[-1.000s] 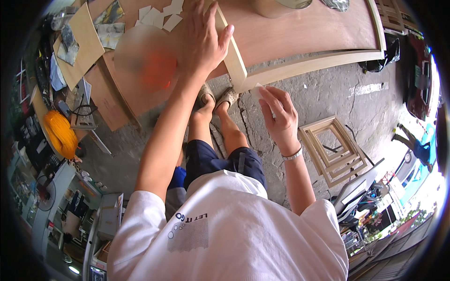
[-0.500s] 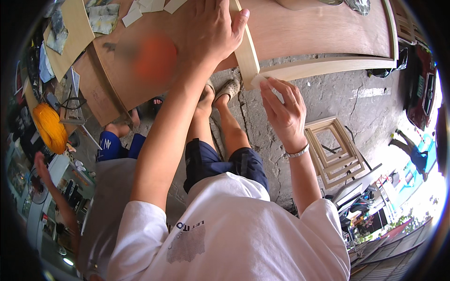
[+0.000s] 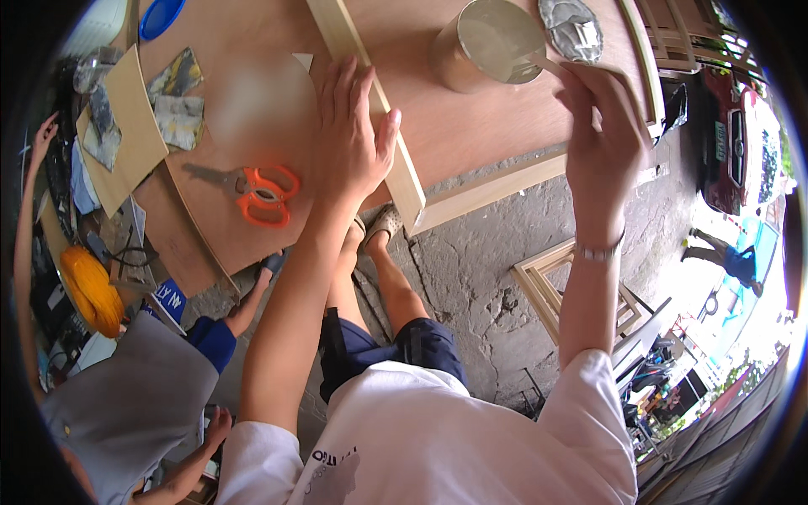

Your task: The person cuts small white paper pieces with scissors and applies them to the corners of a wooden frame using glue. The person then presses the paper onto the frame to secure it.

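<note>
Lettering shows in three places.
Dark letters (image 3: 331, 459), partly lost in folds, on the white T-shirt (image 3: 454, 429); white letters (image 3: 171, 297) on a co-worker's blue shorts (image 3: 214, 342); a number plate (image 3: 720, 148), too small to read, on the dark red car (image 3: 721, 183).

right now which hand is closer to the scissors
Left: the left hand lies just right of the scissors; the right hand is farther right, beyond the can.

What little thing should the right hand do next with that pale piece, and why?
Probably dip the pale piece a bit deeper into the open can. The right hand holds its tip at the can's mouth, though I can't tell if it touches what's inside. The left hand rests by the wooden strip.
</note>
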Tool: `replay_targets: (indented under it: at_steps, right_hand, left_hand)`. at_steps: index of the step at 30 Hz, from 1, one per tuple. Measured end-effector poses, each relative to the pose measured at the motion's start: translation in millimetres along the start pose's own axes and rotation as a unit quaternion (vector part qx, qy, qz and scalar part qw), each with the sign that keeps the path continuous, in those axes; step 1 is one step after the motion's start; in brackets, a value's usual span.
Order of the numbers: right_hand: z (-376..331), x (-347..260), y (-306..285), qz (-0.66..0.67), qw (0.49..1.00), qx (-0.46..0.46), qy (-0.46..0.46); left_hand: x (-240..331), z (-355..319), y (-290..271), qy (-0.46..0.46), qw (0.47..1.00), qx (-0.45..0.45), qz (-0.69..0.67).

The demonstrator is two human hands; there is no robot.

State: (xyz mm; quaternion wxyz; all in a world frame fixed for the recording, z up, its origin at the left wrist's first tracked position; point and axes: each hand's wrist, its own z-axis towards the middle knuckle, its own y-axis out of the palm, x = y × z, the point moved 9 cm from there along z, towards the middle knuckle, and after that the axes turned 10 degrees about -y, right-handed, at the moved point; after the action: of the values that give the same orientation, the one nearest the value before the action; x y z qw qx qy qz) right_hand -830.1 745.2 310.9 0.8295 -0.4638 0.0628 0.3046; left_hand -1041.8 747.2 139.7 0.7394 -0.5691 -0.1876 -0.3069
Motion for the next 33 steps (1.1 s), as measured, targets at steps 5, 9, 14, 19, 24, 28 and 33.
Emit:
replay_targets:
  at_steps: [5, 9, 14, 19, 24, 28, 33]
  right_hand:
    - [28, 30, 76, -0.044, 0.969, -0.196, -0.145]
    - [30, 42, 118, -0.122, 0.926, -0.322, -0.152]
    - [28, 51, 144, -0.214, 0.864, -0.442, -0.112]
    - [34, 54, 134, -0.161, 0.895, -0.407, -0.085]
    - [30, 56, 137, -0.177, 0.886, -0.42, -0.089]
    - [47, 40, 109, -0.133, 0.926, -0.34, -0.098]
    - [57, 42, 70, -0.014, 0.976, -0.215, -0.019]
  left_hand:
    - [-1, 3, -2, -0.017, 1.0, -0.022, 0.003]
    - [-1, 7, -1, -0.027, 0.999, -0.04, 0.007]
    - [-3, 6, 0, -0.05, 0.997, -0.051, 0.03]
    - [-3, 7, -1, -0.053, 0.996, -0.06, 0.042]
    - [-1, 9, 1, -0.045, 0.996, -0.058, 0.04]
    - [1, 8, 1, -0.045, 0.995, -0.082, 0.029]
    - [-3, 6, 0, -0.045, 0.996, -0.063, 0.039]
